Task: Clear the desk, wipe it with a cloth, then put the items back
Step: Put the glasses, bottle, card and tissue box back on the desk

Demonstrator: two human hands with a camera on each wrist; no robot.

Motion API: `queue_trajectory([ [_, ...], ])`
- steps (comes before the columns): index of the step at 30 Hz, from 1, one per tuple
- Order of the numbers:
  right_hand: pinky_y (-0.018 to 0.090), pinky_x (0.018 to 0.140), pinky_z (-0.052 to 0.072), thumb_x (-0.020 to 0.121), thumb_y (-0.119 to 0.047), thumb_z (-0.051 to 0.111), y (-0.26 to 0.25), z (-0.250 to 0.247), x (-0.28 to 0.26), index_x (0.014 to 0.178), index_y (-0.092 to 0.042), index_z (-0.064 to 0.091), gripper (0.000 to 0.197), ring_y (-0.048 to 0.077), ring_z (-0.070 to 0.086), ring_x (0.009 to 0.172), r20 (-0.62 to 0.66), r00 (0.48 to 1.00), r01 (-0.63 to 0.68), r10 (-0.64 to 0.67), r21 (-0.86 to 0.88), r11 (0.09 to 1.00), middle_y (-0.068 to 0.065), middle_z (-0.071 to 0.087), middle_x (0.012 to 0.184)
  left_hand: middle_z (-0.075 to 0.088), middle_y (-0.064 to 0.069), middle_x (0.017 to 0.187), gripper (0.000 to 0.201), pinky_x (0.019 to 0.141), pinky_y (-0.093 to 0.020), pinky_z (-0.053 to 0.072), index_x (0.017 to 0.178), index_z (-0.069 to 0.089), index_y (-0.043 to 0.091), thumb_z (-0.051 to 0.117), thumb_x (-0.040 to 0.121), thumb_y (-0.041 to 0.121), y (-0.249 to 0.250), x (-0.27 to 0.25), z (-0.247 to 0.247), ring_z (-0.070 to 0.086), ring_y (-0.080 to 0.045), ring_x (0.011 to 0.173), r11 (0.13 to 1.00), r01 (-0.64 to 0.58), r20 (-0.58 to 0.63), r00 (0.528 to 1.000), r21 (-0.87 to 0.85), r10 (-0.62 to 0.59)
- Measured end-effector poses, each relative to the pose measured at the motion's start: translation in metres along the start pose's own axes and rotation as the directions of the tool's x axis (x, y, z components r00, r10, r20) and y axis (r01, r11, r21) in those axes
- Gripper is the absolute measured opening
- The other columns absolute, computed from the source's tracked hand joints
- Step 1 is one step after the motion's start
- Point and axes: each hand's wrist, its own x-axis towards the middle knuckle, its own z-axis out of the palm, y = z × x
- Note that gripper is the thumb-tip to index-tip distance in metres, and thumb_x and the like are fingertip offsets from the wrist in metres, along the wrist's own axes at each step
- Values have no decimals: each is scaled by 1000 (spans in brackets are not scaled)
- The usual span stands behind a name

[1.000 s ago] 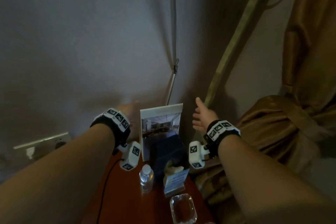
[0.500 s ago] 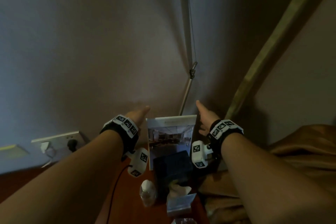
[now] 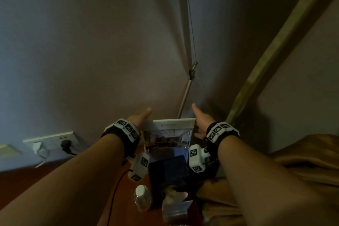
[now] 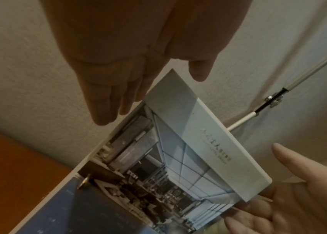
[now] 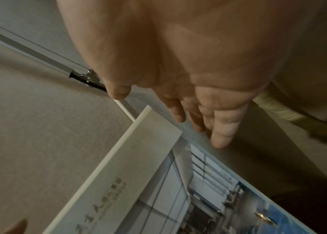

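Observation:
A white photo board with a picture of a building interior stands against the wall at the back of the red-brown desk. My left hand is at its left edge, fingers straight and thumb above the top corner. In the left wrist view, the left hand's fingers lie along the edge of the board. My right hand flanks the right edge, also flat. The right wrist view shows its fingertips just beside the board. Neither hand curls round it.
A dark blue box sits right in front of the board, with a water bottle and a small card stand nearer me. A black cable crosses the desk. A wall socket is left; brown fabric lies right.
Both hands have moved in from either side until they flank the board's top edges. The head view has tilted upward, so less of the desk shows.

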Motion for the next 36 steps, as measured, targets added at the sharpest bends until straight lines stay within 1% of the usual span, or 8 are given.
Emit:
queue_trajectory([
  [8, 46, 100, 52, 96, -67, 50, 4, 3, 5, 116, -15, 48, 56, 23, 57, 84, 14, 1000, 5, -5, 50, 999, 6, 55, 95, 64, -16, 99, 72, 83, -41, 52, 119, 55, 5, 58, 89, 70, -4, -1, 11, 63, -34, 91, 981, 62, 40, 998, -185, -55],
  [13, 49, 106, 50, 96, -64, 53, 9, 9, 4, 119, -17, 46, 53, 28, 55, 105, 25, 1000, 1, -2, 23, 1000, 6, 52, 97, 67, -17, 98, 79, 72, -38, 48, 112, 61, 4, 64, 80, 76, -8, -3, 12, 61, -31, 79, 966, 78, 75, 995, -246, -61],
  [17, 50, 107, 48, 99, -59, 51, 11, 17, 6, 117, -17, 46, 47, 31, 54, 108, -8, 999, 38, -38, -16, 999, 6, 50, 93, 72, -25, 104, 112, 78, -46, 54, 111, 64, 3, 77, 41, 89, -26, 19, 17, 64, -37, 78, 960, 87, 109, 992, -265, -60],
  [21, 54, 107, 48, 101, -56, 48, 0, 33, 0, 115, -10, 50, 47, 39, 57, 119, -28, 997, 69, -71, -69, 995, 9, 51, 92, 68, -21, 101, 70, 75, -46, 54, 109, 62, 3, 75, 78, 65, -18, -1, 0, 64, -34, 71, 924, 81, 121, 992, -375, -38],
  [24, 53, 105, 50, 98, -59, 48, -13, 49, -10, 121, -10, 52, 54, 36, 61, 114, -2, 993, 116, -117, -91, 989, 12, 58, 106, 70, -24, 110, 70, 76, -49, 56, 115, 62, 4, 79, 75, 60, -13, -3, -22, 66, -39, 83, 896, 82, 114, 993, -437, -35],
  [27, 53, 105, 49, 96, -62, 47, -27, 71, -23, 122, -15, 50, 54, 34, 59, 114, 52, 986, 164, -159, -111, 980, 14, 57, 121, 66, -20, 97, 44, 57, -36, 49, 110, 60, 2, 71, 92, 40, -5, -15, -52, 63, -35, 76, 901, 52, 121, 993, -430, 1],
  [34, 52, 108, 47, 98, -49, 56, -41, 140, -51, 100, -18, 55, 32, 32, 59, 108, 160, 977, 148, -143, -21, 989, 9, 53, 101, 65, -23, 92, 27, 70, -42, 47, 100, 67, -5, 73, 90, 19, -22, -34, -136, 60, -35, 79, 927, -32, -10, 999, -374, 30],
  [36, 49, 107, 48, 99, -46, 57, -39, 165, -55, 107, -16, 55, 31, 33, 58, 115, 194, 972, 136, -133, -2, 991, 10, 53, 105, 65, -18, 74, 26, 61, -36, 49, 96, 67, -6, 74, 91, 18, -33, -37, -160, 60, -31, 66, 939, -50, -62, 998, -341, 30],
])
